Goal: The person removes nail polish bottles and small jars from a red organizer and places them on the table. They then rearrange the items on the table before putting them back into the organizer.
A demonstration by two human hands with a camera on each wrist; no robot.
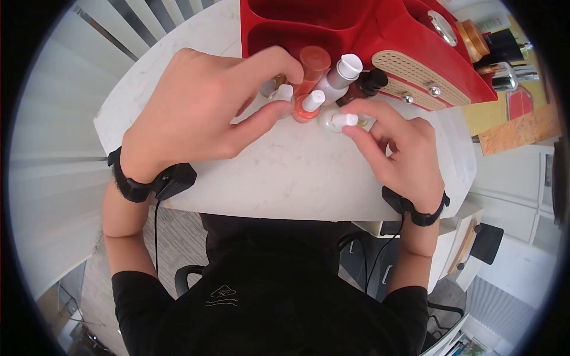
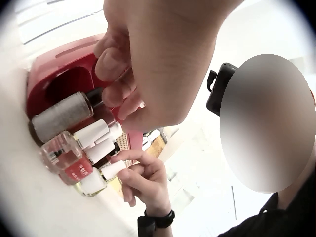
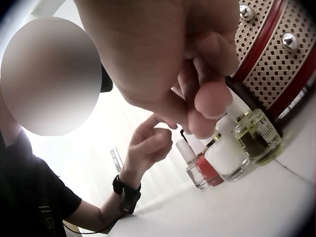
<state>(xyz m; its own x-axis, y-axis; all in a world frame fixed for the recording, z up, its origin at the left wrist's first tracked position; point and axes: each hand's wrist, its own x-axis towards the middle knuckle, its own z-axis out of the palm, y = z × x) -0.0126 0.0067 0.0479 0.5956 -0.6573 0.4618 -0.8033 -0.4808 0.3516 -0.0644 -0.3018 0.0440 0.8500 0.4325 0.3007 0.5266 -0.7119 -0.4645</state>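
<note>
My left hand (image 1: 205,110) hovers with thumb and index finger spread around the white cap of a clear nail polish bottle (image 2: 60,152); in the left wrist view its fingers are apart from that cap. My right hand (image 1: 401,142) pinches the white cap of a white nail polish bottle (image 3: 228,157) between thumb and index finger. That bottle stands upright on the table. Between the hands is a coral nail polish bottle (image 1: 305,111) with a white cap. A yellowish nail polish bottle (image 3: 257,137) stands beside the white one, mostly hidden by the right hand in the head view.
Behind the nail polish stand an orange bottle (image 1: 314,62), a white-capped bottle (image 1: 341,74) and a dark bottle (image 1: 367,85). A greyish bottle (image 2: 64,117) is near the left hand. The red organizer (image 1: 356,26) with woven drawer fronts fills the back of the white table (image 1: 267,178).
</note>
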